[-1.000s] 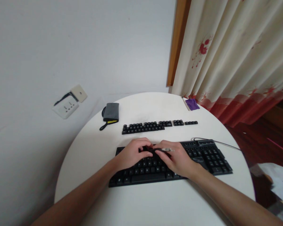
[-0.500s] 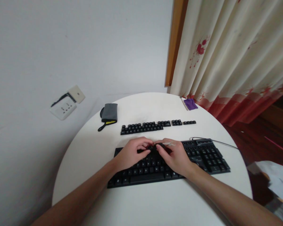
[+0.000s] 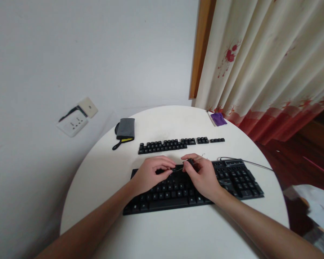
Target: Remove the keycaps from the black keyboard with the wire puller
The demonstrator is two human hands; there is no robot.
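A black keyboard lies across the near half of the table, with several keys gone from its upper rows. Above its upper middle, my left hand is closed, thumb and fingertips pinching a small dark keycap that is mostly hidden. My right hand grips a black-handled wire keycap puller. One thin wire of the puller reaches left toward my left fingertips; a pale wire end sticks out behind my right fingers. Beyond the hands, removed black keycaps stand in rows on the white table.
A grey cloth pouch with a yellow lining and black loop lies at the back left. A purple packet is near the right back edge. The keyboard's cable runs off the right side. A wall socket is at left.
My right hand has drawn slightly apart from the left and tilted the puller, so its wire now shows between them. My left hand stays nearly in place.
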